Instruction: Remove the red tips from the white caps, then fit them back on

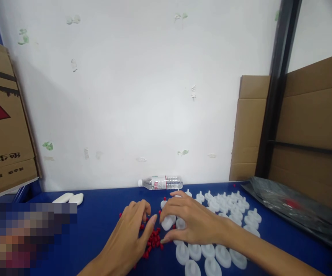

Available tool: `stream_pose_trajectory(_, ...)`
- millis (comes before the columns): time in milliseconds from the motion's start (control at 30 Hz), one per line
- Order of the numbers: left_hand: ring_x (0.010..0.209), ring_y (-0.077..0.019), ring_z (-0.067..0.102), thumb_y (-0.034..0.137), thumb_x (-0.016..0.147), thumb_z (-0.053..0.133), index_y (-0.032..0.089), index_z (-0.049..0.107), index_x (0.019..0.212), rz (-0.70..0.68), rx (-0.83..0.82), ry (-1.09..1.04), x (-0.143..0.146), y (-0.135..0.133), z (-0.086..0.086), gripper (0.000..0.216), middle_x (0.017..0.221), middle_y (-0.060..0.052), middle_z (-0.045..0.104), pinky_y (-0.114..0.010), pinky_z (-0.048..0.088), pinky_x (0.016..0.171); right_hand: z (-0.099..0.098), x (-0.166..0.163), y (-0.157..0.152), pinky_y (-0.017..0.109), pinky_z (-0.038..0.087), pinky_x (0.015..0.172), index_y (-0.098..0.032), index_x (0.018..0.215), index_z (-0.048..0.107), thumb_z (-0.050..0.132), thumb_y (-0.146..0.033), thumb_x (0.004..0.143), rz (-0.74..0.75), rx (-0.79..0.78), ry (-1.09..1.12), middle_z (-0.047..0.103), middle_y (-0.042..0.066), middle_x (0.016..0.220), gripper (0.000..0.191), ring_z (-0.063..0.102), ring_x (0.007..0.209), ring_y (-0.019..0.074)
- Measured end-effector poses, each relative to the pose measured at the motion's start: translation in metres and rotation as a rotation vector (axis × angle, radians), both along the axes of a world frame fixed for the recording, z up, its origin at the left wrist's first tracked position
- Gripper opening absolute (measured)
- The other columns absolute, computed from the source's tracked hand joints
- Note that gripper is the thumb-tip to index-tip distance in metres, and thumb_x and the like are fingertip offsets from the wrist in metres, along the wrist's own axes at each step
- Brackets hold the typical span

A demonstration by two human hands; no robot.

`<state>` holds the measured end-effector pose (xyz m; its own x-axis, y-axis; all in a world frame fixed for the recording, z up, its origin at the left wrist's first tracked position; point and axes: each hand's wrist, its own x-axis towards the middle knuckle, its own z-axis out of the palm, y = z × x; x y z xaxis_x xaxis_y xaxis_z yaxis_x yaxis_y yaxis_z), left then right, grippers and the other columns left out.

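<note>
My left hand hovers over a pile of small red plastic caps, fingers bent and thumb held apart. I see nothing between its fingertips. Facing it, my right hand is curved, with a gap between thumb and forefinger. A translucent white oval piece shows in that gap; whether the fingers touch it I cannot tell. Many similar oval pieces with short stems lie around and beneath my right hand and forearm. Some of the red caps are hidden behind my left hand.
A clear plastic bottle lies on its side against the wall. Two white rounded objects rest at the back left of the blue table. A dark plastic bag lies along the right edge. Cardboard stands at both sides.
</note>
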<state>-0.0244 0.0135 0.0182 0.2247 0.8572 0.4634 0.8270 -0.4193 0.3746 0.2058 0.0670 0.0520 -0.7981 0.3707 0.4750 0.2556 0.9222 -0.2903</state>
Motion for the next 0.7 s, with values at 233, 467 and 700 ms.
stream_pose_trajectory(233, 0.08, -0.0222, 0.049, 0.024, 0.107, 0.036, 0.023, 0.052, 0.086, -0.276, 0.09, 0.133, 0.004, -0.008, 0.006, 0.026, 0.086, -0.002, 0.059, -0.035, 0.038, 0.074, -0.005, -0.005, -0.015, 0.027, 0.047, 0.082, -0.022, 0.101, 0.057, 0.075, -0.031, 0.093, 0.052, 0.052, 0.005, 0.065, -0.002, 0.088, 0.021, 0.06, 0.082, 0.014)
stream_pose_trajectory(467, 0.082, -0.0204, 0.051, 0.052, 0.109, 0.034, 0.023, 0.052, 0.08, -0.235, -0.126, -0.237, 0.002, -0.005, -0.002, 0.044, 0.085, 0.0, 0.058, -0.033, 0.041, 0.08, -0.01, -0.012, -0.007, 0.029, 0.049, 0.092, -0.02, 0.09, 0.058, 0.048, -0.02, 0.107, 0.164, 0.489, 0.015, 0.068, 0.0, 0.082, 0.02, 0.064, 0.08, 0.0116)
stream_pose_trajectory(700, 0.067, -0.0177, 0.044, 0.062, 0.105, 0.033, 0.023, 0.04, 0.064, -0.192, -0.281, -0.495, 0.003, -0.004, 0.013, 0.057, 0.064, 0.003, 0.044, -0.031, 0.037, 0.073, -0.012, -0.001, 0.009, 0.033, 0.051, 0.091, -0.019, 0.107, 0.064, 0.052, -0.022, 0.106, 0.003, 0.465, 0.028, 0.074, 0.006, 0.108, 0.012, 0.068, 0.103, 0.0178)
